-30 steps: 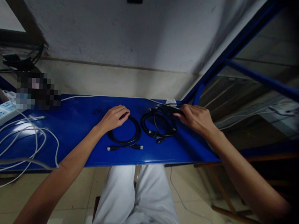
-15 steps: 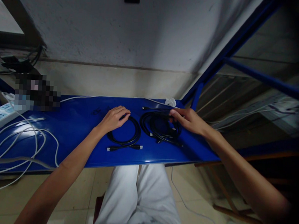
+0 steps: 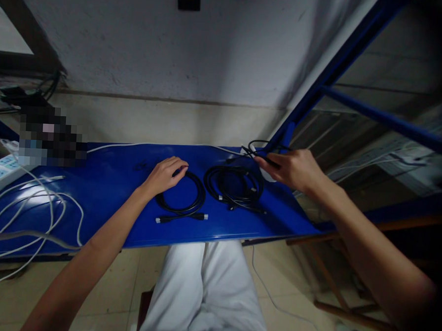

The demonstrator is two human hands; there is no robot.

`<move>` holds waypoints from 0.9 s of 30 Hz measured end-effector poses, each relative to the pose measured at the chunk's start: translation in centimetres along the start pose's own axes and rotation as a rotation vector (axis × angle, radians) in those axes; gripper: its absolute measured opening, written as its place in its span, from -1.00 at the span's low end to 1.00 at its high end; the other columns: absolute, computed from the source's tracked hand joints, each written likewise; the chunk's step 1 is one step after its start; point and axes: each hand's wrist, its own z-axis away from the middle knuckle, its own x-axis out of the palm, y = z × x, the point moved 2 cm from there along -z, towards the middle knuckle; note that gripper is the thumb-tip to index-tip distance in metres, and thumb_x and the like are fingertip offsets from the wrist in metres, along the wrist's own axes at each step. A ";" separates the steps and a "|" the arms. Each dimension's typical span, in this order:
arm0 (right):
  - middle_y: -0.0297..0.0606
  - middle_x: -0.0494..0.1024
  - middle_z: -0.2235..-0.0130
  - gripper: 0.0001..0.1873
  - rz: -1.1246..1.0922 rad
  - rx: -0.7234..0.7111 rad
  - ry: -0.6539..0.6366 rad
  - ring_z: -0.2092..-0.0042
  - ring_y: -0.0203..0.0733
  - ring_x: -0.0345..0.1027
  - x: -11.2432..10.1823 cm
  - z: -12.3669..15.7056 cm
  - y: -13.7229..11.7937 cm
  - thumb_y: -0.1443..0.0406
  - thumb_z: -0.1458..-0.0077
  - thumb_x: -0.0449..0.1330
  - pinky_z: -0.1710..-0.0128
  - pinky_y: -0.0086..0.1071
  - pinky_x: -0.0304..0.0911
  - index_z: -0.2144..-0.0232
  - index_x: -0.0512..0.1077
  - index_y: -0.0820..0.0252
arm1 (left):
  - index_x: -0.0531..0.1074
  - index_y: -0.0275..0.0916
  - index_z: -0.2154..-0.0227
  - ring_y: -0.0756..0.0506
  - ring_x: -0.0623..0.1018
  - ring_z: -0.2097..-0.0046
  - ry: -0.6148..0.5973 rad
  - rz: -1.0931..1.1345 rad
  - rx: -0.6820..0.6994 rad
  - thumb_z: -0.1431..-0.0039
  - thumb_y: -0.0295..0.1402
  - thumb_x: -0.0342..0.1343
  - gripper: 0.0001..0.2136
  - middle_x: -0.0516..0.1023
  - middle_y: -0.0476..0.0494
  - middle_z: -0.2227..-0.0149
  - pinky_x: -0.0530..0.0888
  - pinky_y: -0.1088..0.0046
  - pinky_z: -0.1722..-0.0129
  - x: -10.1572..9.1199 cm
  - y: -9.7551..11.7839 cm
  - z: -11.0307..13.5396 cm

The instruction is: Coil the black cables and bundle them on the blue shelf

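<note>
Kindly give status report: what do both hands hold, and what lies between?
Left hand: closed on black coil. Right hand: gripping black cable near right end of blue table. Between hands: more coiled cables.

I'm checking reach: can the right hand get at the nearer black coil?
Probably yes: the nearer black coil lies uncovered on the table beside the right hand, which holds a black cable.

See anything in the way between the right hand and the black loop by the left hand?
Yes: coiled black cables lie on the blue table between the right hand and the black loop, probably low enough to clear.
</note>
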 end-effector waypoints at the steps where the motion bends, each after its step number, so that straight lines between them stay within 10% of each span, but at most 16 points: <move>1: -0.21 0.40 0.63 -0.26 0.053 0.008 0.044 0.58 -0.25 0.08 -1.0 0.0 0.3 -0.10 -0.52 -0.08 0.42 -0.25 -0.20 0.53 0.51 0.19 | 0.58 -0.26 0.02 -0.18 0.67 0.08 -0.001 -0.002 0.002 -0.54 -0.40 0.09 -0.83 0.70 -0.24 0.11 0.61 0.18 -0.03 0.0 0.1 0.0; 10: -0.39 0.12 0.67 -0.25 0.244 0.019 0.271 0.55 -0.38 -0.13 -10.2 -0.5 2.5 -0.17 -0.52 -0.04 0.40 -0.29 -0.21 0.60 0.23 0.17 | 0.59 -0.24 0.01 -0.17 0.66 0.09 0.025 0.088 -0.024 -0.55 -0.33 0.09 -0.81 0.69 -0.24 0.12 0.60 0.18 0.00 0.0 0.4 -0.1; 17: -0.47 0.02 0.61 -0.28 0.334 0.051 0.351 0.52 -0.42 -0.14 -15.1 -0.4 1.9 -0.15 -0.56 -0.10 0.34 -0.24 -0.23 0.55 0.10 0.15 | 0.44 -0.15 -0.33 -0.28 0.59 -0.25 -0.002 0.265 0.001 -0.45 -0.17 0.30 -0.52 0.60 -0.33 -0.22 0.52 -0.02 -0.31 0.8 6.2 -5.3; 20: -0.48 0.00 0.59 -0.30 0.323 0.030 0.394 0.52 -0.44 -0.15 -16.1 -0.4 1.1 -0.12 -0.56 -0.07 0.35 -0.25 -0.20 0.55 0.03 0.14 | 0.23 -0.08 -0.51 -0.39 0.44 -0.43 -0.075 0.311 -0.014 -0.32 -0.11 0.42 -0.21 0.36 -0.41 -0.46 0.46 -0.07 -0.39 2.8 8.1 -8.7; 23: -0.47 0.03 0.60 -0.31 0.299 -0.044 0.456 0.53 -0.46 -0.12 -16.1 -0.3 0.1 -0.07 -0.56 -0.02 0.38 -0.28 -0.19 0.56 0.01 0.15 | 0.49 -0.18 -0.29 -0.32 0.62 -0.25 -0.030 0.498 -0.062 -0.53 -0.15 0.16 -0.60 0.60 -0.37 -0.24 0.53 -0.01 -0.30 4.7 8.3 -11.1; 27: -0.46 0.04 0.63 -0.30 0.174 -0.121 0.485 0.55 -0.43 -0.10 -14.1 -0.4 -1.9 -0.04 -0.51 0.12 0.43 -0.32 -0.16 0.59 0.02 0.15 | 0.58 -0.28 -0.07 -0.30 0.72 -0.09 0.114 0.846 -0.344 -0.58 0.06 -0.01 -0.51 0.70 -0.37 -0.04 0.61 0.08 -0.17 4.4 8.0 -11.6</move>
